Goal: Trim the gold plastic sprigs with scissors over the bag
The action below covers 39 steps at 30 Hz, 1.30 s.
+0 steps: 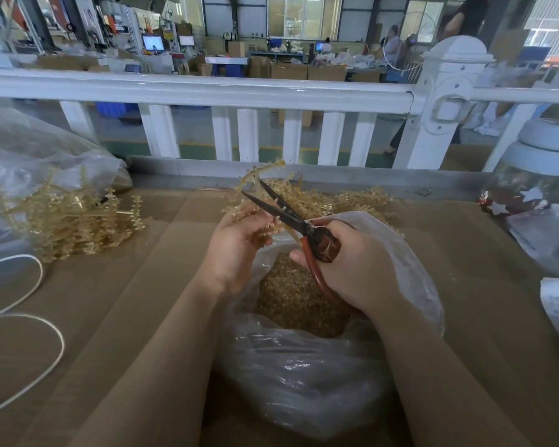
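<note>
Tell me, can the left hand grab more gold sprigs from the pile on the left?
Probably not yet. The left hand already holds a sprig at the scissors; otherwise only bare cardboard lies before the pile.

Seen from above: left hand [236, 250] gripping a gold plastic sprig [259, 183], fingers curled round its stem. Right hand [346, 269] holding dark-bladed scissors with red-brown handles [291, 217], blades parted around the sprig. Below both hands, an open clear plastic bag [304, 375] filled with small gold trimmed pieces [291, 301]. Farther left, a heap of gold sprigs [68, 217] spilling from another clear bag [29, 150]. All resting on a brown cardboard-covered table [136, 285], behind it a white railing [207, 88].
</note>
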{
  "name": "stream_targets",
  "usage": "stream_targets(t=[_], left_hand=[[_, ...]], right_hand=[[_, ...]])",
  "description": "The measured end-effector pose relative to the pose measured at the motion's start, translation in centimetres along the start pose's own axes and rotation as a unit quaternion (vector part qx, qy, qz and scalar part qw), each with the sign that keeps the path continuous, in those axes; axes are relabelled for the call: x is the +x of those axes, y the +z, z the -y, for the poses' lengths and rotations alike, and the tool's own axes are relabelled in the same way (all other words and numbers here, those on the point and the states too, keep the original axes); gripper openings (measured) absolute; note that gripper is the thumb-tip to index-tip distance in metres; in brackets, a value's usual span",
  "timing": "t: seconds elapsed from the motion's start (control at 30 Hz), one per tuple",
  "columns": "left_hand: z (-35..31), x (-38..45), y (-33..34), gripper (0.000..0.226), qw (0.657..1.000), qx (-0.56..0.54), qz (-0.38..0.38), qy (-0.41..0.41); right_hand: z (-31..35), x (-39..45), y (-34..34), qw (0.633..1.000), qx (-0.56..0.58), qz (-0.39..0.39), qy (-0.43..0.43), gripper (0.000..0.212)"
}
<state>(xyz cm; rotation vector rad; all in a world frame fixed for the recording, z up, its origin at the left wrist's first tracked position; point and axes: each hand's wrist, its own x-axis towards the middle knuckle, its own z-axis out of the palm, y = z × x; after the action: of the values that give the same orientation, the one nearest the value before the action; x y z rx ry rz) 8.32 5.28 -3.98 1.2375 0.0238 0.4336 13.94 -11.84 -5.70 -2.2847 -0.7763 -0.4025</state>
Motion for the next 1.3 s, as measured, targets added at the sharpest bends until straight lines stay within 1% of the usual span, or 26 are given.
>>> stream_targets(t=[0.13, 0.3, 0.47, 0.7, 0.83, 0.97, 1.07, 1.17, 1.23, 1.3], left_hand=[[-0.05, -0.07, 0.05, 0.023, 1.0, -0.008, 0.016, 0.007], [0.0, -0.1, 0.14, 0.013, 0.999, -0.048, 0.008, -0.004], [-0.09, -0.15, 0.19, 0.014, 0.999, -0.04, 0.017, -0.002], [0.01, 0.0, 0.32, 0.021, 0.999, -0.048, 0.007, 0.002], [0.16, 0.09, 0.13, 0.013, 0.999, -0.028, 0.003, 0.015], [0.27, 0.02, 0.16, 0.016, 0.999, -0.014, -0.001, 0.034], [0.33, 0.0, 0.1, 0.016, 0.998, 0.026, -0.018, 0.057], [0.25, -0.04, 0.02, 0.018, 0.995, 0.049, -0.016, 0.084], [0.19, -0.06, -0.07, 0.016, 0.994, 0.061, -0.013, 0.092], [0.1, -0.08, -0.08, 0.015, 0.991, 0.086, -0.013, 0.1]], right_hand=[[-0.01, 0.05, 0.06, 1.0, 0.007, 0.018, 0.007, 0.067], [0.03, 0.01, 0.06, 0.999, 0.022, 0.03, 0.011, 0.061], [-0.06, 0.11, 0.04, 0.999, 0.03, 0.034, 0.015, 0.058], [-0.04, 0.16, 0.02, 1.0, 0.007, 0.011, 0.011, 0.063], [-0.01, 0.06, 0.11, 1.0, 0.01, 0.014, 0.012, 0.068], [-0.1, 0.03, 0.04, 1.0, 0.009, 0.004, 0.013, 0.06], [-0.07, -0.07, -0.05, 1.0, -0.002, -0.017, 0.008, 0.063], [-0.13, -0.04, -0.09, 1.0, -0.009, -0.015, 0.006, 0.06], [-0.11, -0.08, -0.27, 1.0, -0.01, -0.015, -0.002, 0.057], [-0.07, -0.16, -0.53, 0.999, -0.032, -0.032, -0.023, 0.055]])
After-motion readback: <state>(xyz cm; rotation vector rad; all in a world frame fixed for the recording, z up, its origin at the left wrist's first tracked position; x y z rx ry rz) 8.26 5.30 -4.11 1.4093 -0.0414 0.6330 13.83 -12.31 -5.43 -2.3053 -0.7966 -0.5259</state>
